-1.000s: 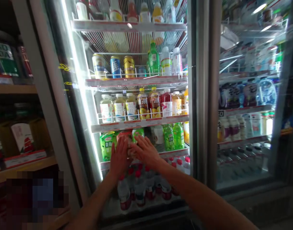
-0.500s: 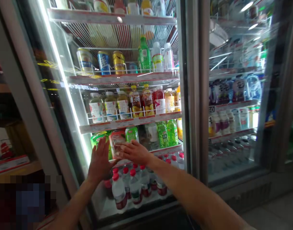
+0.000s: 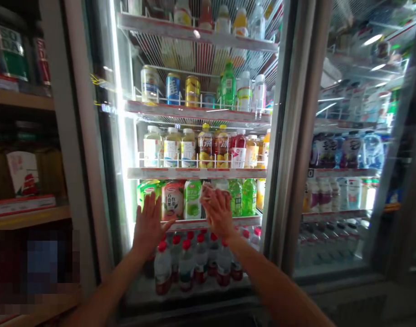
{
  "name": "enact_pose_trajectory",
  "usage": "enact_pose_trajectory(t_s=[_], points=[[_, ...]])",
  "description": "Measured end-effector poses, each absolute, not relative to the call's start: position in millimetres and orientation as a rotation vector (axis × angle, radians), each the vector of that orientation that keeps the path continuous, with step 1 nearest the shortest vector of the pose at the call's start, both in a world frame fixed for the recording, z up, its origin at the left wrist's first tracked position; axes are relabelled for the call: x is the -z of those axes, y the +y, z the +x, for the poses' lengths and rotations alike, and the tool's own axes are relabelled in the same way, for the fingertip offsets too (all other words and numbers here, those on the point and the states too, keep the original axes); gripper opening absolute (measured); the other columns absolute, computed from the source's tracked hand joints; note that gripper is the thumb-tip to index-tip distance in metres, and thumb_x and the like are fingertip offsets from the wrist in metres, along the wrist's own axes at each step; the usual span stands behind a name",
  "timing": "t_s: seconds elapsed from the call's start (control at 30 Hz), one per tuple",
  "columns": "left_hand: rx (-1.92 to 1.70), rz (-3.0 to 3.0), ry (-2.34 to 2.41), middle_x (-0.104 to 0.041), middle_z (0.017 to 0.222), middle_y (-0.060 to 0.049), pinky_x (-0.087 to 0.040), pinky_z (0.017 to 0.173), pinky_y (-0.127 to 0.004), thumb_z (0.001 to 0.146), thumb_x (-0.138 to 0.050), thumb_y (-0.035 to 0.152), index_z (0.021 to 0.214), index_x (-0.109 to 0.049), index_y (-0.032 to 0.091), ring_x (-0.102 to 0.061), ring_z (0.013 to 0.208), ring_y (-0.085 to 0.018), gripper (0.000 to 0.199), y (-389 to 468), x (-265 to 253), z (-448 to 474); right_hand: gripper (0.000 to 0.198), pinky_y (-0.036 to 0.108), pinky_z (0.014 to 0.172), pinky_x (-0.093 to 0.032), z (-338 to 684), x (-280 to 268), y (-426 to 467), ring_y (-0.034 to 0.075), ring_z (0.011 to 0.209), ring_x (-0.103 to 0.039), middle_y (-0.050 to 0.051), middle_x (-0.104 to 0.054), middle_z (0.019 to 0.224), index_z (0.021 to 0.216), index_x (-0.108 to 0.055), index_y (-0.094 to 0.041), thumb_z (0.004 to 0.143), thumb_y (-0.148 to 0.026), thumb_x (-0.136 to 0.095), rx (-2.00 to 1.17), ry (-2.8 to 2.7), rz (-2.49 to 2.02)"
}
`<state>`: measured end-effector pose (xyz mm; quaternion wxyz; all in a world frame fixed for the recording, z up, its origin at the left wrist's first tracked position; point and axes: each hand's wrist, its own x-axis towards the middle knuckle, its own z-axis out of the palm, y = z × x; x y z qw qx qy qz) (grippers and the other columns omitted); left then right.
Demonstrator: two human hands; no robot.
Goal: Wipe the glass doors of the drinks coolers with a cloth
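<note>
When the head view is checked against the preceding picture, the right hand (image 3: 219,213) has shifted rightward across the stocked shelf, taking the cloth (image 3: 207,190) with it. This change suggests that the cloth now bears on a different section of the glass door (image 3: 100,81). The cloth is bunched beneath the right fingers, just right of the green bottle (image 3: 193,200) in the view; those fingers are bent over it and hold it. Compared with the earlier frame, the red bottle (image 3: 173,200) is uncovered, and the hands stand farther apart. The left hand (image 3: 148,227) remains before the green pack (image 3: 148,185), holding nothing, its fingers extended close together and its thumb spread; whether it touches the glass cannot be determined.
</note>
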<state>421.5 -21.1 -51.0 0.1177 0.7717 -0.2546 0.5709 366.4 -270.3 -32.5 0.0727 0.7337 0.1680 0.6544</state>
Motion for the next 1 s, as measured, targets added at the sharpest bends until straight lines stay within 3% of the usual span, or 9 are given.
enact_pose_trajectory(t_s=[0.17, 0.27, 0.37, 0.5, 0.6, 0.73, 0.83, 0.9, 1.0], points=[[-1.659, 2.251, -0.726, -0.021, 0.147, -0.019, -0.021, 0.107, -0.055, 0.085, -0.035, 0.058, 0.144, -0.007, 0.014, -0.016, 0.137, -0.032, 0.079, -21, 53, 420, 0.049, 0.046, 0.106, -0.036, 348, 32, -328, 0.02, 0.131, -0.035, -0.005, -0.045, 0.136, 0.123, -0.049, -0.038, 0.084, -0.01, -0.044, -1.975, 0.464, 2.162], [-1.649, 2.26, -0.729, -0.019, 0.148, -0.019, -0.021, 0.108, -0.054, 0.086, -0.035, 0.056, 0.144, -0.006, 0.014, -0.012, 0.138, -0.031, 0.077, -23, 56, 420, 0.054, 0.05, 0.107, -0.032, 335, 19, -382, 0.025, 0.134, -0.027, 0.004, -0.027, 0.147, 0.135, -0.038, -0.029, 0.086, -0.008, -0.034, -2.285, 0.159, 2.097], [-1.616, 2.297, -0.697, -0.017, 0.148, -0.019, -0.02, 0.108, -0.054, 0.087, -0.031, 0.055, 0.144, -0.006, 0.012, -0.008, 0.139, -0.03, 0.075, -26, 59, 418, 0.056, 0.053, 0.109, -0.026, 344, 20, -363, 0.028, 0.137, -0.018, 0.012, -0.017, 0.149, 0.139, -0.032, -0.02, 0.084, -0.007, -0.034, -2.432, -0.032, 2.075], [-1.615, 2.313, -0.662, -0.017, 0.148, -0.019, -0.021, 0.108, -0.053, 0.088, -0.028, 0.055, 0.144, -0.006, 0.011, -0.008, 0.139, -0.03, 0.074, -27, 60, 415, 0.05, 0.056, 0.107, -0.026, 361, 52, -281, 0.03, 0.137, -0.018, 0.007, -0.024, 0.147, 0.127, -0.048, -0.026, 0.08, -0.009, -0.043, -2.097, 0.317, 2.254], [-1.66, 2.308, -0.68, -0.018, 0.148, -0.019, -0.023, 0.108, -0.052, 0.088, -0.029, 0.054, 0.144, -0.004, 0.012, -0.009, 0.139, -0.03, 0.074, -25, 61, 415, 0.049, 0.053, 0.107, -0.028, 354, 69, -285, 0.027, 0.137, -0.02, 0.003, -0.033, 0.143, 0.125, -0.051, -0.028, 0.08, -0.009, -0.046, -1.784, 0.597, 2.286], [-1.664, 2.299, -0.701, -0.016, 0.149, -0.017, -0.022, 0.108, -0.052, 0.089, -0.03, 0.051, 0.144, -0.004, 0.014, -0.008, 0.139, -0.03, 0.072, -26, 65, 415, 0.053, 0.057, 0.105, -0.03, 337, 57, -362, 0.029, 0.136, -0.022, 0.008, -0.023, 0.148, 0.131, -0.044, -0.025, 0.082, -0.007, -0.036, -2.105, 0.18, 2.264], [-1.637, 2.291, -0.691, -0.016, 0.149, -0.018, -0.021, 0.108, -0.053, 0.089, -0.031, 0.05, 0.144, -0.004, 0.013, -0.006, 0.139, -0.03, 0.071, -29, 67, 415, 0.054, 0.059, 0.104, -0.028, 340, 53, -363, 0.032, 0.136, -0.02, 0.013, -0.013, 0.15, 0.137, -0.036, -0.018, 0.084, -0.01, -0.035, -2.341, -0.16, 2.256], [-1.628, 2.292, -0.665, -0.017, 0.148, -0.019, -0.022, 0.107, -0.054, 0.089, -0.032, 0.049, 0.144, -0.005, 0.013, -0.007, 0.139, -0.031, 0.071, -32, 68, 414, 0.057, 0.06, 0.106, -0.025, 346, 68, -325, 0.033, 0.136, -0.017, 0.013, -0.008, 0.151, 0.14, -0.031, -0.018, 0.083, -0.011, -0.037, -2.274, -0.058, 2.317], [-1.644, 2.307, -0.632, -0.019, 0.148, -0.02, -0.025, 0.106, -0.052, 0.088, -0.036, 0.049, 0.144, -0.007, 0.011, -0.008, 0.139, -0.031, 0.073, -33, 71, 412, 0.06, 0.057, 0.106, -0.028, 347, 101, -274, 0.032, 0.137, -0.016, 0.006, -0.016, 0.151, 0.138, -0.035, -0.024, 0.08, -0.01, -0.042, -1.905, 0.359, 2.456]])
